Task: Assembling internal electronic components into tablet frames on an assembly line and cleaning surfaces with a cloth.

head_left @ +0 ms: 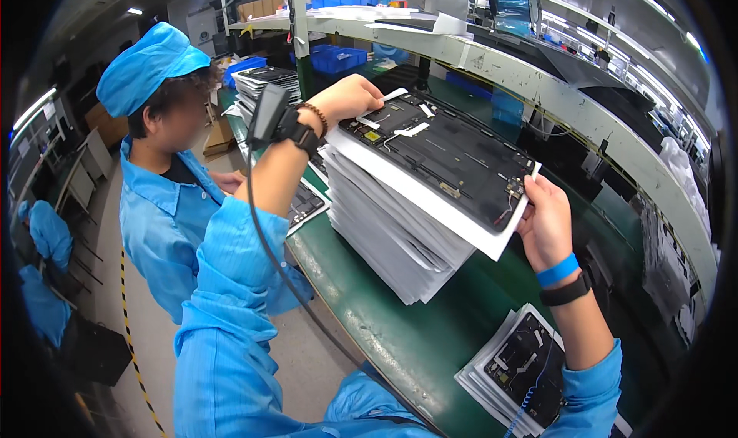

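A black laptop casing [453, 157] with small white tape strips and wires lies on a white sheet [430, 196], at the top of a tall stack of white sheets [392, 242]. My left hand [344, 100] is closed at the casing's far left corner, its fingertips partly hidden behind the edge. My right hand [547, 219] grips the casing and sheet at the right corner, thumb on top and fingers curled underneath. Below my right forearm, a lower stack bears another black laptop casing [526, 365], with a blue coiled cord [526, 402] across it.
The green workbench [361, 307] curves along my front. At left stands a co-worker in a blue cap [154, 65], beside more stacked casings [265, 81]. A pale shelf beam [530, 81] runs above the bench's far side. A black cable [296, 284] hangs along my left arm.
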